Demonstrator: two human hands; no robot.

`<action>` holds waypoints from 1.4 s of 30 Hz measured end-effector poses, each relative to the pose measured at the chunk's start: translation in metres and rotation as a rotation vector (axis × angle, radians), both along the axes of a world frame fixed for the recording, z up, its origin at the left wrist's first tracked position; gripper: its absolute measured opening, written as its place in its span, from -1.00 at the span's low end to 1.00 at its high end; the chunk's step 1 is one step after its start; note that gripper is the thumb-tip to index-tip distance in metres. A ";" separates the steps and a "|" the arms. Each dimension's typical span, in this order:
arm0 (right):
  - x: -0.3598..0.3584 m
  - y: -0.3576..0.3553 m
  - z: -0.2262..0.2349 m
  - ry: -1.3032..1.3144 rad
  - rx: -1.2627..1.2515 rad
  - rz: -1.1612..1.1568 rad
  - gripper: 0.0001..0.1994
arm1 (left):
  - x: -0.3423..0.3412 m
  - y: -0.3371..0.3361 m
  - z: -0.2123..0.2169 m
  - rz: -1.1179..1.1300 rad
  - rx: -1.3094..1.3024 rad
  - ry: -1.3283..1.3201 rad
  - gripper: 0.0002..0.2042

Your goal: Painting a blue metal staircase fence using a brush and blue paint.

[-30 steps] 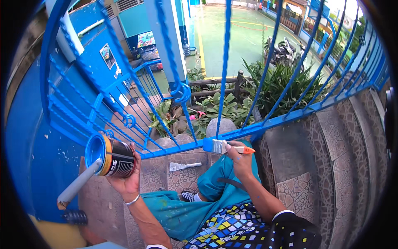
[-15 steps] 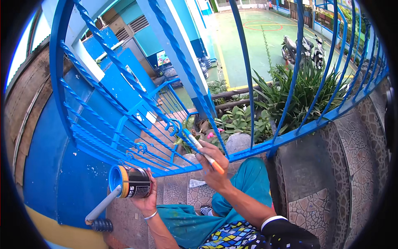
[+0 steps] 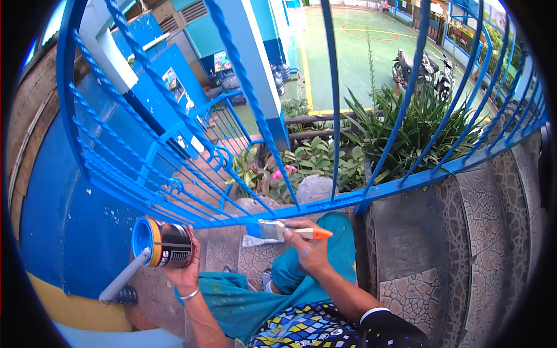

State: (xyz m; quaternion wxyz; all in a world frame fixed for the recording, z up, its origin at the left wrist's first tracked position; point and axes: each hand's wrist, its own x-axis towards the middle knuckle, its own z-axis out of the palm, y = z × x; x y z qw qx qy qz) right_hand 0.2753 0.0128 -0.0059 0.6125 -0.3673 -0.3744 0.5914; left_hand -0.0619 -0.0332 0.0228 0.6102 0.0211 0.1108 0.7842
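Observation:
My left hand (image 3: 187, 269) is wrapped around a paint can (image 3: 177, 245) with a dark label, tilted so that its open mouth faces left. Blue paint coats the inside of the can (image 3: 140, 236). In my right hand (image 3: 312, 250) is a paintbrush (image 3: 301, 233) with a pale handle and an orange end. Its blue-covered bristles (image 3: 254, 227) point left, just below the bottom rail of the blue metal railing (image 3: 313, 207). Whether the bristles touch the rail I cannot tell. A grey tube (image 3: 123, 279) meets the can's rim at the lower left; its end there is unclear.
Twisted blue bars (image 3: 237, 55) rise in front of me. Stone-patterned steps (image 3: 409, 296) run down the right side, and a blue wall (image 3: 52, 191) stands at left. Beyond the railing are green plants (image 3: 423, 130), a grey rock (image 3: 317, 190) and a motorcycle (image 3: 415, 69).
The brush has come down from the railing's twisted bars to below the bottom rail, swinging from upright to nearly level. The view has shifted slightly; the can stays in my left hand.

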 end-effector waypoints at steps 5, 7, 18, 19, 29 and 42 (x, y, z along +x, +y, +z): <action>0.064 -0.018 -0.063 0.205 -0.324 -0.051 -0.62 | 0.019 0.001 0.015 -0.016 -0.059 -0.056 -0.29; 0.088 -0.028 -0.074 0.258 -0.386 -0.113 -0.56 | 0.019 -0.005 0.013 -0.028 -0.093 -0.104 -0.28; 0.029 -0.018 -0.009 -0.666 -0.167 0.055 -0.74 | -0.056 0.016 -0.018 -0.188 0.018 -0.098 -0.32; 0.015 -0.008 -0.006 -0.887 -0.006 0.222 -0.76 | -0.069 0.016 -0.021 -0.190 0.041 -0.115 -0.32; -0.176 0.063 0.020 -1.094 0.608 1.157 -0.77 | -0.198 -0.012 0.005 -0.042 -0.152 -0.236 -0.31; -0.189 0.047 0.260 -1.270 0.200 1.095 -0.68 | -0.267 -0.073 0.258 0.204 -0.178 -0.104 -0.26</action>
